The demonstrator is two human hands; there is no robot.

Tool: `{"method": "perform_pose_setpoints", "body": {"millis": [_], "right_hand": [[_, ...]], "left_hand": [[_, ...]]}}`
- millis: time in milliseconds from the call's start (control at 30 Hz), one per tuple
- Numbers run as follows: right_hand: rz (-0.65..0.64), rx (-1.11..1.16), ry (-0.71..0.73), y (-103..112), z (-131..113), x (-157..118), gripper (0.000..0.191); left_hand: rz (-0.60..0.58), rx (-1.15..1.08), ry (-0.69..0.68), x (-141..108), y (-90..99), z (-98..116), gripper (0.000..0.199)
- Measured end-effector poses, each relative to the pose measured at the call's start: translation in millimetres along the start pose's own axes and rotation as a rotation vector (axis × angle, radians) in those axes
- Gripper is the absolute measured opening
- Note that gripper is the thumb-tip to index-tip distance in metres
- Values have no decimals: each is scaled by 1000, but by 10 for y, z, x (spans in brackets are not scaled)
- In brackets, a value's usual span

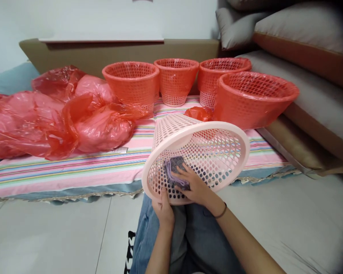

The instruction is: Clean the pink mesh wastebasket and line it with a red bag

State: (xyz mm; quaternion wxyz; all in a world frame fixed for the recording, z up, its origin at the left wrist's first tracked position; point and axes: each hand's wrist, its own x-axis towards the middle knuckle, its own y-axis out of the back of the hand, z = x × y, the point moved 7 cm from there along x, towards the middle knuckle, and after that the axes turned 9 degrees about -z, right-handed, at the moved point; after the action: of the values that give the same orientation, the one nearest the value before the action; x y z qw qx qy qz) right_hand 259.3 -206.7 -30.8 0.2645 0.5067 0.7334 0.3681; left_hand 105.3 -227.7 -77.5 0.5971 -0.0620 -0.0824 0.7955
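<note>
A pale pink perforated basket (196, 129) lies tilted over my knees, its wide mouth turned toward me. My left hand (163, 209) grips the near rim at the lower left, thumb on the inside and the other fingers hidden beneath. Inside the basket, my right hand (191, 184) holds a folded grey cloth with purple edging (176, 164) against the perforated wall. A dark band circles my right wrist.
Four baskets covered in red plastic (131, 82), (176, 78), (210, 78), (246, 102) stand on the striped cloth (103, 169). Red bags (45, 121) lie at left, a small red bundle (199, 113) behind the pink basket. Cushions (308, 30) are piled at right.
</note>
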Motion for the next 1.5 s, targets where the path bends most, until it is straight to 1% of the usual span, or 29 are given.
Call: {"method": "perform_pose_setpoints", "body": {"millis": [133,233,367,433,533,600,633,667,733,800,833,867,900,933,967,1000,1067,1133,1167,1233,1300,1333,1367,1433,1500], "right_hand": [[-40,128,-20,-115,-216,-507,53],[-51,284,-52,-138,-352,-780,49],[-71,527,-95,-96,-468,-968,45],[-25,648,-66,-23,-495,-999,45],[166,814,-67,144,-415,-999,44],[313,855,-102,279,-311,-952,44],[383,840,-109,366,-263,-902,43],[449,795,-104,467,-223,-830,42],[580,631,-64,700,-155,-624,42],[660,398,-13,889,-96,-328,43],[670,300,7,936,-53,-152,43],[630,234,6,926,13,49,43],[568,207,-20,870,106,249,43],[496,202,-49,776,204,434,42],[463,207,-60,677,288,578,40],[438,213,-69,563,360,691,37],[407,227,-85,331,468,826,35],[391,227,-91,149,521,869,39],[385,221,-91,89,531,870,42],[371,199,-89,25,530,863,44],[355,169,-89,8,515,859,44],[349,153,-88,7,506,859,44],[345,138,-86,7,497,859,45],[338,110,-77,-1,479,860,49],[330,81,-66,-20,465,869,53]], "left_hand": [[5,-38,-4,-6,14,-2,48],[1,-59,-6,-7,-4,71,47],[23,-143,31,4,-14,205,46],[-20,-177,1,43,-29,337,47],[-175,-135,-64,143,-72,597,44],[-284,-50,-102,208,-107,774,42],[-332,-6,-125,231,-128,857,43],[-377,36,-150,245,-156,933,44],[-446,108,-190,251,-217,1044,45],[-471,157,-214,240,-263,1098,45],[-472,170,-220,234,-278,1108,45],[-468,172,-220,231,-285,1109,45],[-466,158,-215,231,-287,1102,46],[-465,130,-202,235,-283,1087,48],[-461,94,-184,243,-271,1065,51],[-460,61,-159,253,-257,1033,54],[-450,17,-121,272,-212,950,59],[-426,-4,-106,266,-154,835,64],[-396,-19,-107,248,-116,765,64],[-272,-80,-105,170,-16,596,62],[-115,-128,-67,28,77,399,58],[-57,-122,-32,-57,97,303,57],[-26,-87,13,-138,95,217,55],[-21,12,86,-254,51,103,53],[-27,65,89,-278,10,79,52]]}}
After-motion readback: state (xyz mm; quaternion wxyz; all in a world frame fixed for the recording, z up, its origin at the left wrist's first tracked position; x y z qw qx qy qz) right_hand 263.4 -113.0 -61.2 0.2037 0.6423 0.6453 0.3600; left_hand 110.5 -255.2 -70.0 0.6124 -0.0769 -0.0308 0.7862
